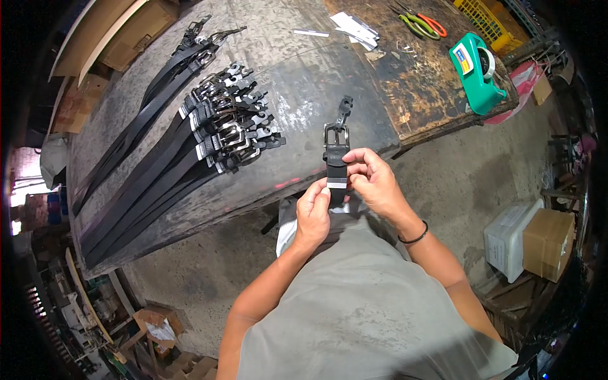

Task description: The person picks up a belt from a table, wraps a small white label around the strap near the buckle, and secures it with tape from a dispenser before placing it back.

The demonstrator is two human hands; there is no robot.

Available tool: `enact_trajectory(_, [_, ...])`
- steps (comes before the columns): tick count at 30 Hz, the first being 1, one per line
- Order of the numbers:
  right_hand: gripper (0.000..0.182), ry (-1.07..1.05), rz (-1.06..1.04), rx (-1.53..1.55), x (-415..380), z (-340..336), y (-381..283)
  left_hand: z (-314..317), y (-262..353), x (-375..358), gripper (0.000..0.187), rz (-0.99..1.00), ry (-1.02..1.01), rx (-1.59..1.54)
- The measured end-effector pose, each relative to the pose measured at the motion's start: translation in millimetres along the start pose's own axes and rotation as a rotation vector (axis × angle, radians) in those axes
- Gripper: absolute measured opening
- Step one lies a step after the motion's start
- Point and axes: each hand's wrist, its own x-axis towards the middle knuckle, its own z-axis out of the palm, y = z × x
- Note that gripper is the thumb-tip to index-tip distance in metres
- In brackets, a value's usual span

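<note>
A black belt (336,171) with a metal buckle (336,135) lies over the near edge of the table, a small black hook piece above the buckle. Round the strap, just below the buckle end, is a white band (337,183). My left hand (313,212) pinches the strap's left side at the band, thumb on top. On the right side, my right hand (373,180) has its fingers curled against the strap near the band. To the left, a pile of black belts (164,152) with buckles bunched together rests on the table, several with white bands.
The dark table (285,76) holds another bundle of belts (161,79), white paper strips (356,30), green-handled and orange-handled pliers (419,26) and a green tape dispenser (474,76). A plastic bin (510,240) and a cardboard box (548,244) stand at right.
</note>
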Motion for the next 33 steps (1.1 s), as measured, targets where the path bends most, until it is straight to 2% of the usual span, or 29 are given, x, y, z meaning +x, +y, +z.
enact_trajectory(4, [0.034, 0.024, -0.015, -0.05, 0, 4, 6, -2, -5, 1, 0.029, 0.053, -0.01, 0.094])
enact_trajectory(6, [0.035, 0.062, -0.218, -0.365, 2, 7, 16, -2, -9, 1, 0.029, 0.128, 0.033, 0.179])
enact_trajectory(8, [0.036, 0.069, -0.192, -0.358, -1, 9, 11, -3, -6, 1, 0.029, 0.093, 0.026, 0.161])
enact_trajectory(10, [0.038, 0.041, -0.017, -0.083, -3, 7, 7, -3, -1, 0, 0.028, 0.058, 0.022, 0.144])
enact_trajectory(14, [0.038, 0.027, -0.011, -0.088, -3, 5, 7, -2, -4, 0, 0.028, 0.036, 0.023, 0.089])
enact_trajectory(17, [0.039, 0.038, -0.151, -0.338, -2, 11, 11, -5, -12, 2, 0.029, 0.061, 0.029, 0.141])
enact_trajectory(21, [0.041, -0.024, -0.158, -0.279, -4, 5, 8, -6, -8, 2, 0.028, 0.078, 0.039, 0.152])
enact_trajectory(22, [0.04, -0.041, -0.112, -0.184, -5, 2, 7, -4, -5, 1, 0.028, 0.078, 0.041, 0.152])
enact_trajectory(24, [0.038, -0.057, -0.064, -0.09, -8, 0, 5, 1, 0, 0, 0.028, -0.012, 0.041, -0.007])
enact_trajectory(26, [0.032, 0.052, -0.289, -0.424, -12, 1, -1, -1, -3, 2, 0.028, 0.001, 0.029, -0.016])
enact_trajectory(27, [0.032, 0.052, -0.288, -0.425, -12, 0, -3, -2, -5, 2, 0.028, 0.015, 0.017, -0.024])
enact_trajectory(29, [0.026, 0.069, -0.741, -0.884, -11, -2, -6, -4, -5, 1, 0.028, 0.043, 0.027, 0.05])
enact_trajectory(33, [0.026, -0.003, -0.803, -0.996, -8, -4, -8, -2, -3, 1, 0.027, 0.044, 0.023, 0.117])
